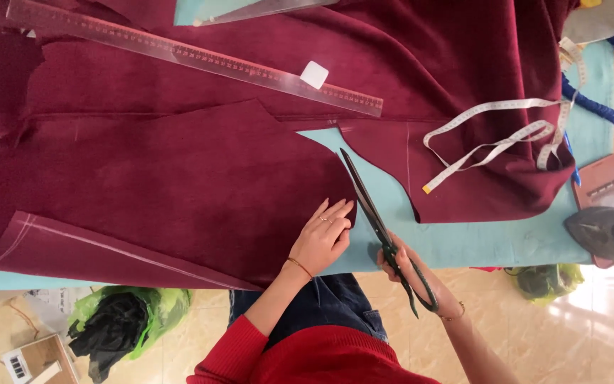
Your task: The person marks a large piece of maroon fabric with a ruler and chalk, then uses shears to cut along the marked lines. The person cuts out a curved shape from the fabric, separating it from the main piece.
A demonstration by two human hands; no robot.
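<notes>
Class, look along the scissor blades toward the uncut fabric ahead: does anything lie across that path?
Nothing visible does. The dark long-bladed scissors in the right hand point along the maroon velvet fabric edge over bare teal table. The clear plastic ruler and white tape measure lie further off.

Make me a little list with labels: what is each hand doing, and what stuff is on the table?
Left hand: flat on the dark red velvet fabric piece, near its curved cut edge
Right hand: holds long black scissors
Table: light blue tabletop
Also there: clear plastic ruler, white square chalk, white tape measure
</notes>
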